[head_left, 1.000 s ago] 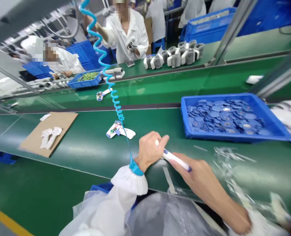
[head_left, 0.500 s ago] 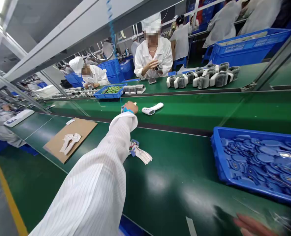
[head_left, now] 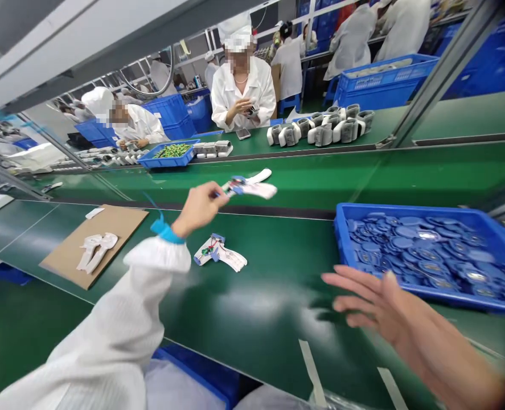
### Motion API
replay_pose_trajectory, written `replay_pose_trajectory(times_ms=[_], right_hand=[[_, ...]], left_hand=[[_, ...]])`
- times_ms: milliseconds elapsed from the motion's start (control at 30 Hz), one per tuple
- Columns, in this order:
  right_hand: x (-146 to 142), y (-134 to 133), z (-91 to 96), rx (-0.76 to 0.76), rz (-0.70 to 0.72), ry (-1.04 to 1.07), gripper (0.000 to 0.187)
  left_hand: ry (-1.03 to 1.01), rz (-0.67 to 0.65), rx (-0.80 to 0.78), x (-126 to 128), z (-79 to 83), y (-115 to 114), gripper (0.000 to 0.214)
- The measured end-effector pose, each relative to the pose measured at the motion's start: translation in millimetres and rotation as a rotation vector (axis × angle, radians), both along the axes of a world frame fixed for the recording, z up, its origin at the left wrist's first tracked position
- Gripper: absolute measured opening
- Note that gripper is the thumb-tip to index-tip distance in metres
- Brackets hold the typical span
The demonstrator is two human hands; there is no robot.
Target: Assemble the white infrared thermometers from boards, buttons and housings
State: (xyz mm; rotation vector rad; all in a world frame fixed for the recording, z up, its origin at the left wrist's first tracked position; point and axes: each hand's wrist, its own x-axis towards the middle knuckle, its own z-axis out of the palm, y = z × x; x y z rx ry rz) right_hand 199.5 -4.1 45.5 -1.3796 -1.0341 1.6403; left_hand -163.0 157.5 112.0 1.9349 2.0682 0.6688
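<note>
My left hand (head_left: 200, 208), with a blue band at the wrist, pinches one end of a white plastic housing half with wires and a blue part (head_left: 258, 189). It is held above the green line's near edge. Partly hidden behind it is a white handle-shaped piece (head_left: 261, 175) on the far green belt. Below, a similar open housing half (head_left: 230, 259) with wires, a small green board and blue parts lies on the table. My right hand (head_left: 374, 302) hovers over the table at the right, fingers spread, holding nothing, near the blue tray (head_left: 341, 239).
The tray holds many flat blue parts. A cardboard sheet (head_left: 128, 219) with white shells (head_left: 102, 250) lies at left. Tape strips (head_left: 312, 370) mark the near edge. Across the belt, co-workers (head_left: 243, 91) sit behind grey-and-white parts (head_left: 320, 134) and a tray of green pieces (head_left: 167, 162).
My left hand has drawn back from the belt and now holds a housing half. My right hand has come up from the lower right corner into view. The camera has turned slightly right.
</note>
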Motion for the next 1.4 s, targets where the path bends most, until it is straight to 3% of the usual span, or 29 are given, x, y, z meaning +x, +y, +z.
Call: replay_pose_trajectory(times_ms=[67,100,200,300,433,500,567,633,767,867,933,1000,1067,1167,1300,1400], right_hand=[[-16.5,10.1,22.5,-0.111,0.029,0.140,0.065],[-21.8,11.1,28.3,-0.132,0.074,0.153,0.064],[-22.6,-2.8,25.7,-0.087,0.218,-0.014,0.056],[-7.5,-31.3,11.3,-0.039,0.260,-0.145,0.054],[15.4,-61.0,0.4,0.120,0.314,-0.306,0.051],[23.3,-65.8,-2.4,0.232,0.224,-0.416,0.050],[27.0,-64.5,-3.8,0.318,0.073,-0.512,0.050],[25.8,-60.1,-1.9,0.388,-0.010,-0.576,0.046],[14.6,-54.8,14.3,0.594,0.037,-0.741,0.038],[15.5,-55.9,24.9,0.706,-0.016,-0.900,0.042],[27.8,-55.5,20.0,0.694,-0.103,-0.974,0.040],[47.4,-53.3,2.7,0.621,-0.141,-1.124,0.042],[67.4,-51.1,-20.9,0.530,-0.098,-1.292,0.046],[84.6,-51.9,-45.8,0.472,-0.069,-1.462,0.047],[88.5,-55.0,-39.6,0.488,-0.212,-1.602,0.047],[102.0,-52.3,-22.5,0.309,-0.180,-1.412,0.047]], left_hand=[[-0.200,-0.293,0.070,38.5,-10.3,-58.4,0.008],[-0.258,-0.359,0.084,58.0,-18.2,-86.2,0.005],[-0.469,-0.390,-0.037,107.0,-40.8,-148.4,0.014],[-0.667,-0.330,-0.212,136.7,-53.6,-172.3,0.050],[-0.906,-0.409,-0.515,159.8,-68.0,-173.8,0.038],[-1.049,-0.396,-0.605,168.4,-75.4,-174.7,0.035],[-1.067,-0.397,-0.557,175.0,-78.9,-178.4,0.030],[-0.959,-0.456,-0.448,179.3,-77.0,-183.8,0.021],[-0.721,-0.544,-0.317,183.4,-68.0,-192.3,0.010],[-0.618,-0.494,-0.267,185.2,-70.6,-191.6,0.007],[-0.690,-0.365,-0.311,185.5,-76.8,-187.5,0.009],[-0.887,-0.245,-0.435,184.9,-82.6,-182.1,0.017],[-1.084,-0.197,-0.559,183.5,-85.2,-177.4,0.029],[-1.202,-0.184,-0.610,181.9,-83.8,-173.8,0.042],[-1.213,-0.202,-0.584,181.7,-82.0,-172.9,0.043],[-1.200,-0.227,-0.595,181.1,-82.6,-171.8,0.040]])
